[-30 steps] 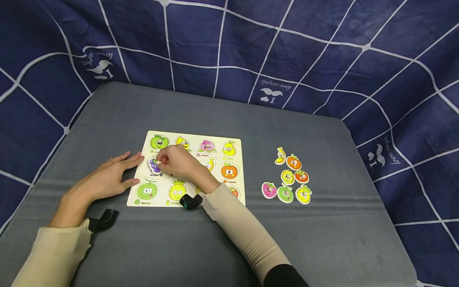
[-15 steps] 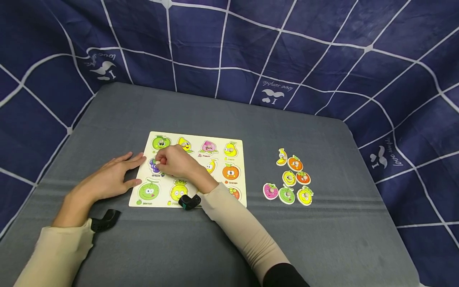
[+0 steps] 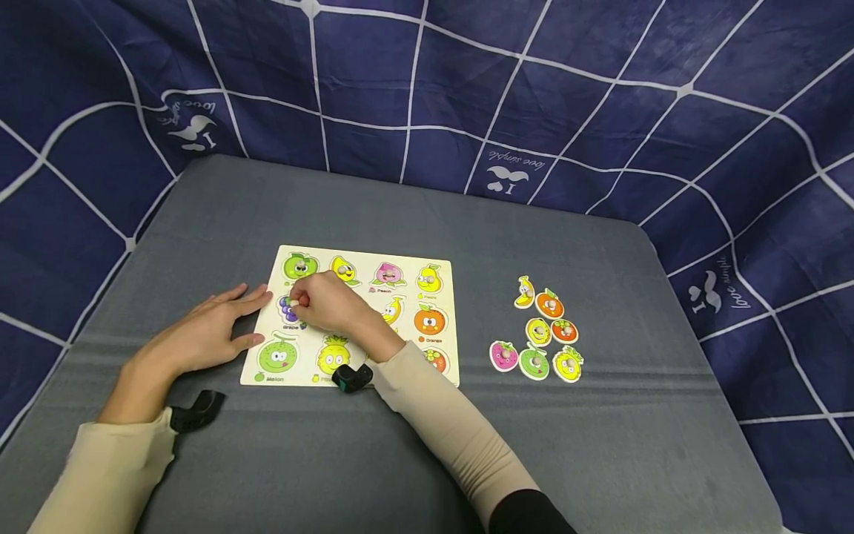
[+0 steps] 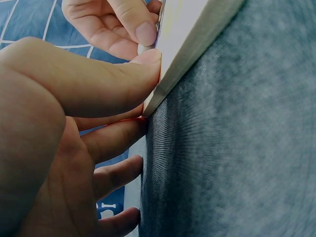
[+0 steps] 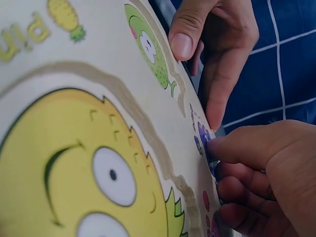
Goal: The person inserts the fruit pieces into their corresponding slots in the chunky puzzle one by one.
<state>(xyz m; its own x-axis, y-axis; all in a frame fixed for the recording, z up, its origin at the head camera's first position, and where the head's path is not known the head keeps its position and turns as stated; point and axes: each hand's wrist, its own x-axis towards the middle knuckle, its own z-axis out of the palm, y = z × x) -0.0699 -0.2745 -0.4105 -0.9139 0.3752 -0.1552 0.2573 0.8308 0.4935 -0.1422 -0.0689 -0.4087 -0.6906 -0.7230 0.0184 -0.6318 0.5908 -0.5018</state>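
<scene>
A cream fruit puzzle board (image 3: 307, 348) lies on the grey table. My left hand (image 3: 200, 330) rests at its left edge with fingers extended; in the left wrist view the thumb (image 4: 133, 81) presses against the board's edge. Over the board's left part, my right hand (image 3: 330, 304) pinches the small knob of a purple grape puzzle piece (image 3: 288, 310), which sits at the spot labelled Grape. The right wrist view shows thumb and curled fingers close at the grape picture (image 5: 206, 140). Part of the board's middle is hidden under the right hand and wrist.
Right of the board lie several loose fruit pieces: a banana (image 3: 525, 292), an orange (image 3: 549, 304), a pink fruit (image 3: 503, 356), a melon (image 3: 534, 363), a pineapple (image 3: 568, 364) and others. Knobbed peach (image 3: 388, 274) and pear (image 3: 429, 279) pieces sit in the board's top row. A blue checked cloth (image 3: 427, 81) hangs behind.
The head view has shifted slightly. Both hands keep their places, the right one still at the grape piece.
</scene>
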